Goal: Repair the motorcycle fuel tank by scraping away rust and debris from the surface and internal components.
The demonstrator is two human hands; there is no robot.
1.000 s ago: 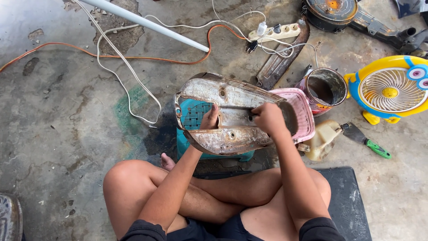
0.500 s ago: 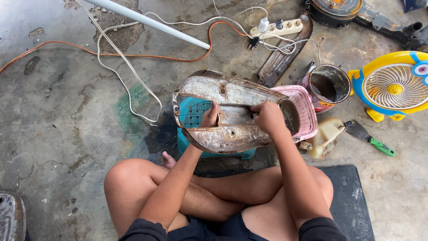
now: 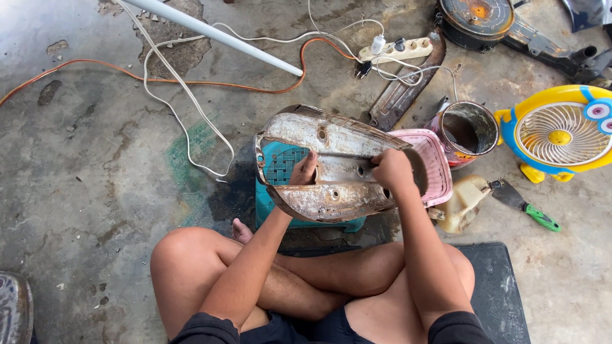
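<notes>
Rusty curved metal cover [image 3: 331,169], likely stiff, light, rough-edged, rests on teal basket [image 3: 280,164]; left hand [image 3: 303,171] and right hand [image 3: 392,171] both grip its inner channel.

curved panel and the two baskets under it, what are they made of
Curved panel: looks like sheet metal, worn pale paint with brown rust patches and punched holes. Teal basket and pink basket: likely moulded plastic, going by the bright colour and lattice walls.
</notes>
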